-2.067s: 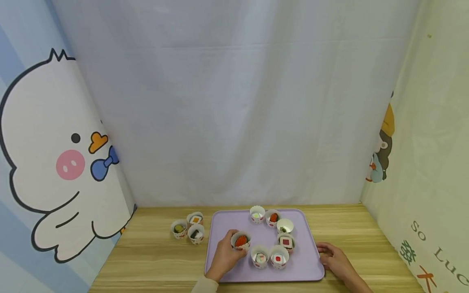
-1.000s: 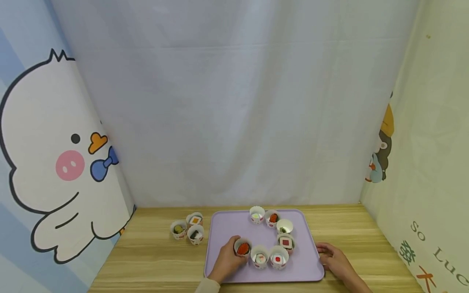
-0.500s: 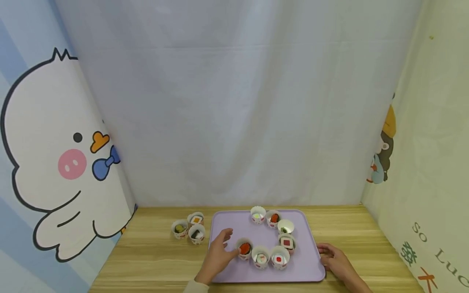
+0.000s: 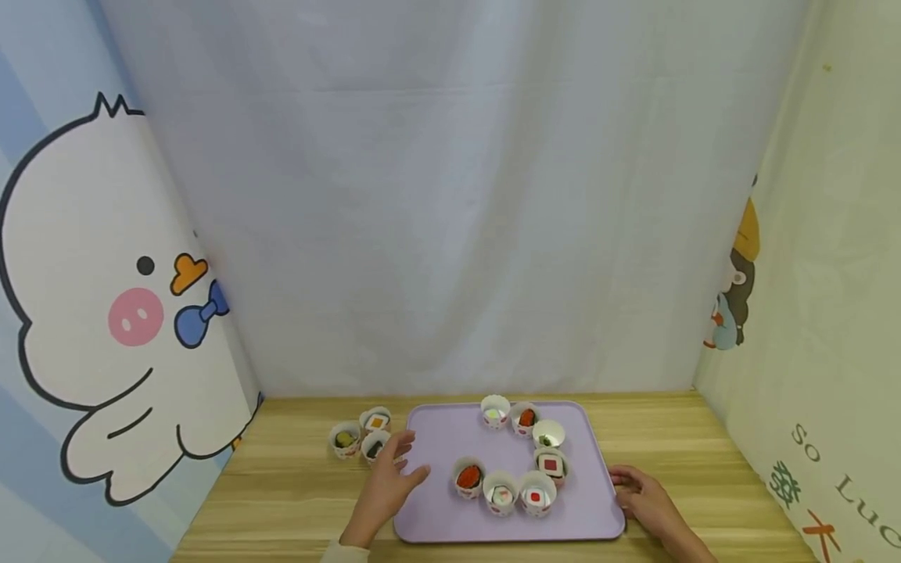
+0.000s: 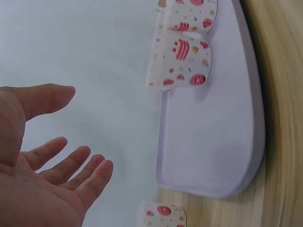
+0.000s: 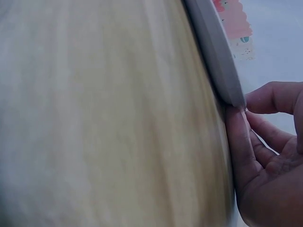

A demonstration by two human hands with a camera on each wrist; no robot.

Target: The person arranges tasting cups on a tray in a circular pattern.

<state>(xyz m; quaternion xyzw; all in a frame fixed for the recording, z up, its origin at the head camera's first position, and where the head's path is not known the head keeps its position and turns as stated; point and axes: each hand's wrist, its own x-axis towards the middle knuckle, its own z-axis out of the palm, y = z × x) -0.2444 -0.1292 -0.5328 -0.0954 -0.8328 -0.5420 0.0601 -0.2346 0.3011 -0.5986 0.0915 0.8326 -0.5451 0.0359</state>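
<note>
My left hand (image 4: 385,486) is spread with thumb and fingers apart, nothing in it. It hangs over the left edge of the lilac tray (image 4: 436,528), its fingertips overlapping a paper cup with a dark-topped sushi piece (image 4: 375,447). In the left wrist view the palm and fingers (image 5: 90,187) are bare. A cup with orange-red filling (image 4: 468,478) stands on the tray, left of a cup with a pale roll (image 4: 500,494). At the tray's right edge my right hand (image 4: 647,500) pinches the rim (image 6: 227,80) between thumb and fingers.
On the wooden table (image 4: 281,508), a cup with green filling (image 4: 345,440) and a cup with a yellow-centred piece (image 4: 376,421) stand left of the tray. Several more cups curve along the tray's right, including a red-square one (image 4: 551,466). A pale curtain (image 4: 457,234) hangs behind.
My left hand set the cup with orange-red filling beside the pale-roll cup, let go of it and moved left toward the cups off the tray. My right hand stayed at the tray's edge.
</note>
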